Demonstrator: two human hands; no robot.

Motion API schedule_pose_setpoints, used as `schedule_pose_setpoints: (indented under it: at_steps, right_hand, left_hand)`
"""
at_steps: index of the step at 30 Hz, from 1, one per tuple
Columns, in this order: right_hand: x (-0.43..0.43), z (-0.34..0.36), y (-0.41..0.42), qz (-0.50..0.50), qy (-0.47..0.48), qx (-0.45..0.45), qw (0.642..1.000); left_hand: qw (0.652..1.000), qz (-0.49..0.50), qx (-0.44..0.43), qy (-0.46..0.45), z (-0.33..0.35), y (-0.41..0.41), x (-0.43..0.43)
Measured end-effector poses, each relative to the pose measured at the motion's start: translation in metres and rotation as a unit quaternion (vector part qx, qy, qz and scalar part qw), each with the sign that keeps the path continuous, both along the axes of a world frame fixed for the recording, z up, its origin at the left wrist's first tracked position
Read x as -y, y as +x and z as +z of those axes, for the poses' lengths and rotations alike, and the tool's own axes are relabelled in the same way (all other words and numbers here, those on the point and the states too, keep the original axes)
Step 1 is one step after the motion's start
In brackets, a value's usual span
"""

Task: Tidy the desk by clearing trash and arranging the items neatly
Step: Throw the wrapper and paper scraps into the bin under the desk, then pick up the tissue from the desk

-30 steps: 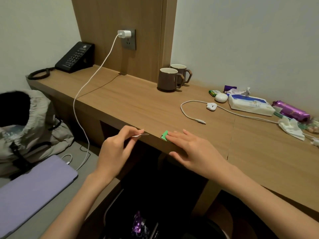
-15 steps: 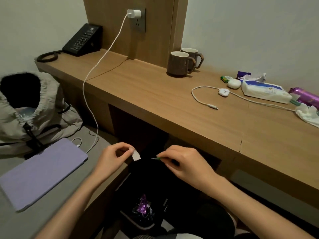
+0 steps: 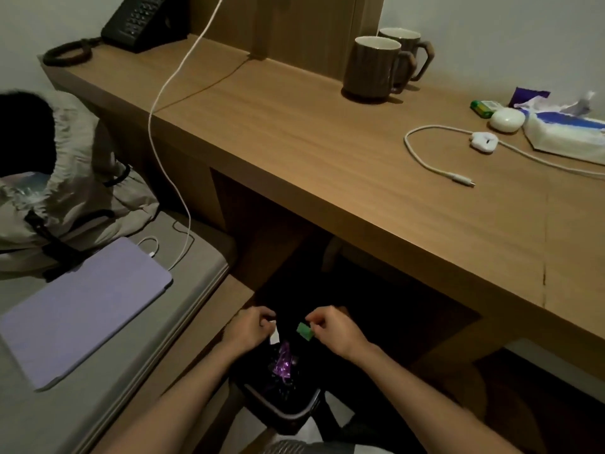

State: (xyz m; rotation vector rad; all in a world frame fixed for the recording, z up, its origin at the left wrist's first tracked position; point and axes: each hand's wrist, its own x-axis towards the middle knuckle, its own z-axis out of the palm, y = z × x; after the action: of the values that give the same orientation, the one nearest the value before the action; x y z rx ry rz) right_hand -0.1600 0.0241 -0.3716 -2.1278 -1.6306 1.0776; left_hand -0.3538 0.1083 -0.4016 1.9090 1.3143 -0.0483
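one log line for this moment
phase: trash disposal | left hand: pinches white scrap | right hand: pinches green scrap | both over trash bin

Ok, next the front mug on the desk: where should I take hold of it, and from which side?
Take the handle, coming from the front right. The front mug stands upright, handle jutting right; the rear mug crowds it from behind, so wrapping the body would likely knock that. The left hand pinches a white scrap, the right hand a green scrap.
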Motion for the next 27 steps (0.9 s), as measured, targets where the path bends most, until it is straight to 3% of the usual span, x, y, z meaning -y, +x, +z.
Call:
schedule_pose_setpoints:
  at_steps: [4, 10, 15, 21, 27]
  right_hand:
    - [0.001, -0.007, -0.003, -0.019, -0.022, -0.04, 0.999]
    - [0.018, 0.046, 0.007, 0.07, 0.056, -0.019, 0.996]
    - [0.055, 0.124, 0.005, 0.119, 0.193, 0.005, 0.974]
    - [0.1, 0.225, 0.024, 0.092, 0.335, 0.015, 0.938]
    - [0.123, 0.281, 0.078, 0.003, 0.438, 0.065, 0.897]
  left_hand:
    - [0.998, -0.027, -0.033, -0.048, -0.002, 0.002, -0.002]
    - [0.999, -0.022, -0.014, 0.03, 0.04, 0.006, 0.007]
    - [0.982, -0.031, 0.083, 0.167, 0.12, 0.008, 0.034]
    - [0.952, -0.032, 0.229, 0.203, 0.216, 0.019, 0.067]
    - [0.923, -0.06, 0.279, 0.258, 0.295, 0.061, 0.087]
